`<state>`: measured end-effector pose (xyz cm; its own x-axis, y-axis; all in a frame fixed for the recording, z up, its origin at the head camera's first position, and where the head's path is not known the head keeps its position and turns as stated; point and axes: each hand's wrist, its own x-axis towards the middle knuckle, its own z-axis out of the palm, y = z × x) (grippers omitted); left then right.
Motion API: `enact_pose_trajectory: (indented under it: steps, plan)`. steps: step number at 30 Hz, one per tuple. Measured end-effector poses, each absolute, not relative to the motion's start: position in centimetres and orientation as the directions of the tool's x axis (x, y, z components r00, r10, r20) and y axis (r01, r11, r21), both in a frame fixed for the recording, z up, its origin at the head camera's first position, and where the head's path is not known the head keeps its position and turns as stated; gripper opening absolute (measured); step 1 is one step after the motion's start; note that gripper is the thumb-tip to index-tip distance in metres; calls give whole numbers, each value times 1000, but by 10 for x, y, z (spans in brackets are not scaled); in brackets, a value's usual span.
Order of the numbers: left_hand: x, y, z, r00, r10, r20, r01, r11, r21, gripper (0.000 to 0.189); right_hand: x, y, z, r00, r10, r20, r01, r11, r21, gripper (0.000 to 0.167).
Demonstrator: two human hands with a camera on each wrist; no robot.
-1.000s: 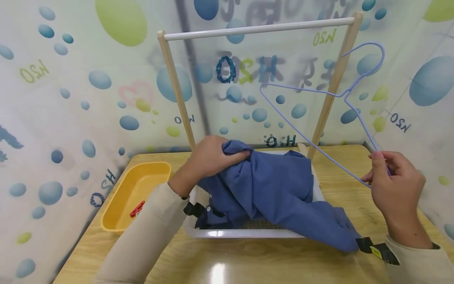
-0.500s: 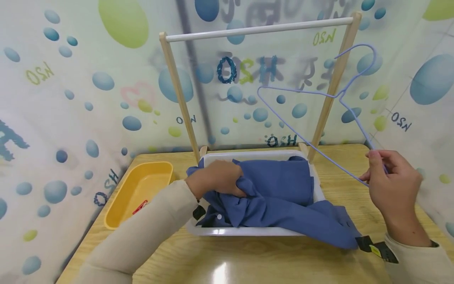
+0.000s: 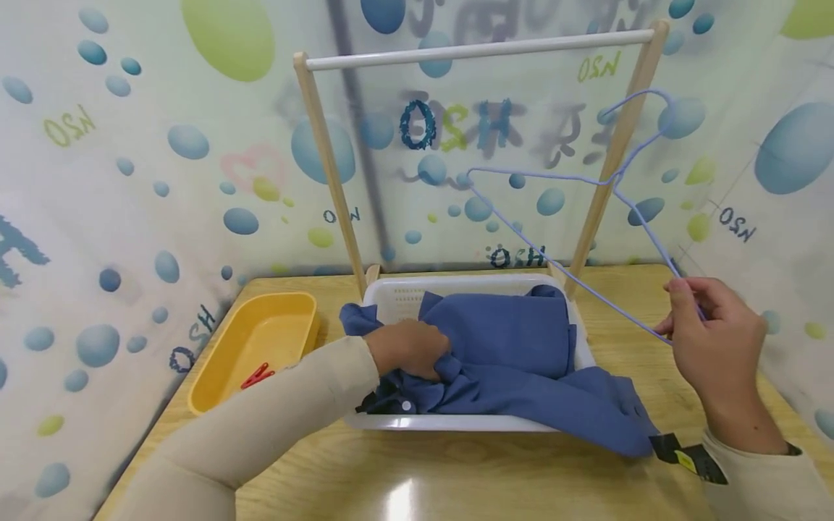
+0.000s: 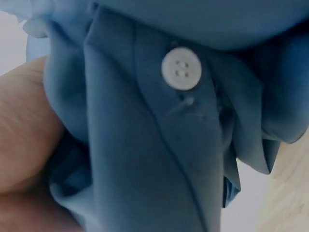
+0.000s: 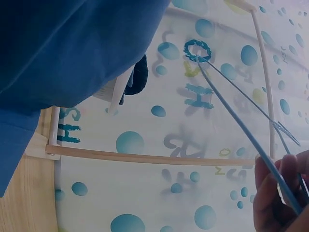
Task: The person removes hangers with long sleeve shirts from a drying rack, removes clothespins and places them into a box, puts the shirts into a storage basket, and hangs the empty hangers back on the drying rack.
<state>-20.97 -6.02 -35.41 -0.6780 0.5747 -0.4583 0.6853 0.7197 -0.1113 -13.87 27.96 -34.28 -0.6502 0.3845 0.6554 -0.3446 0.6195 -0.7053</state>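
Note:
A blue shirt [image 3: 502, 329] lies bunched in a white basket [image 3: 456, 423], part of it hanging over the front right rim. My left hand [image 3: 409, 347] reaches into the basket and grips a fold of the shirt near its middle. In the left wrist view a white button [image 4: 181, 68] shows on the cloth beside that hand. Off to the right, my right hand [image 3: 717, 347] pinches one corner of a light blue wire hanger [image 3: 541, 174], raised with its hook up. The right wrist view shows the hanger's wire [image 5: 241, 132] running out from the curled fingers.
Behind the basket stands a wooden rack with a white rod [image 3: 476, 52] across its top. To the left sits a yellow tub [image 3: 274, 340] holding red clothespins [image 3: 257, 376]. Patterned curtain-like walls [image 3: 254, 217] enclose the wooden table [image 3: 489, 477].
My left hand has lowered the lifted cloth into the basket and moved down and slightly right. The hanger has drifted a little left and tilted with my right hand.

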Motion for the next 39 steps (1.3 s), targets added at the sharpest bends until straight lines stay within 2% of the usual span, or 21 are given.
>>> enact_pose_trajectory:
  steps: [6,15,25,29,33,36,39]
  plan:
    - [-210,-56,-362,-663,568,-488,697,707,-125,37,-139,280,-345,-667,377,643,-314,640,-701,16]
    - [-210,-51,-372,-690,536,-487,668,730,-143,37,-140,278,-344,-657,354,666,-345,643,-683,21]
    - [-214,-44,-379,-672,514,-533,672,726,-149,37,-140,278,-345,-658,348,668,-357,637,-683,22]
    - [-224,-45,-382,-625,516,-585,683,724,-92,36,-140,277,-344,-655,345,672,-360,640,-679,22]
    - [-237,-51,-386,-549,527,-649,684,730,14,43,-140,277,-344,-659,344,669,-350,647,-677,22]
    - [-244,-55,-389,-505,545,-670,677,731,84,49,-140,277,-344,-666,342,663,-344,647,-680,22]
    - [-250,-58,-391,-477,565,-673,667,731,142,46,-140,277,-345,-670,337,661,-344,648,-680,21]
